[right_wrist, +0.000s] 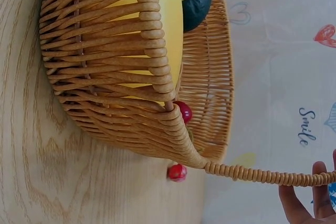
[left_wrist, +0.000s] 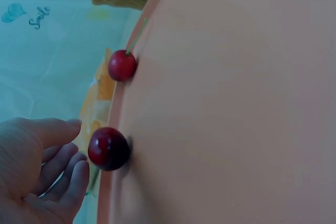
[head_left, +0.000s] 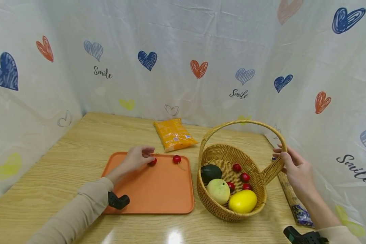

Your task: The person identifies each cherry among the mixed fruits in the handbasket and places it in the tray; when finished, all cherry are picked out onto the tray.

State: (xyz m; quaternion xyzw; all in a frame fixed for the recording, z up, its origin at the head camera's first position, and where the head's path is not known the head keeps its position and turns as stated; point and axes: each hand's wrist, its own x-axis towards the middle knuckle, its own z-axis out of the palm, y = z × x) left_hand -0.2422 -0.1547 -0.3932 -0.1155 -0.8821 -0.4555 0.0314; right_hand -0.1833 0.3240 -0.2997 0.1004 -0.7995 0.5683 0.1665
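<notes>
1. left grip (head_left: pixel 136 159): thumb and fingers apart, just beside the left cherry (left_wrist: pixel 108 149) at the far edge of the orange tray (head_left: pixel 158 189); contact unclear.
2. right cherry (head_left: pixel 176 159): near the same edge, stem on, no hand on it.
3. right grip (head_left: pixel 296 171): curled round the handle (head_left: pixel 242 122) of the wicker basket (head_left: pixel 224 150), just right of the tray.
4. inside: four cherries (head_left: pixel 245 177), avocado (head_left: pixel 211 173), lemon (head_left: pixel 242 201), pale green round fruit (head_left: pixel 218 191).
5. progress, my reading: well along; four cherries are in, two on the tray seem left.
</notes>
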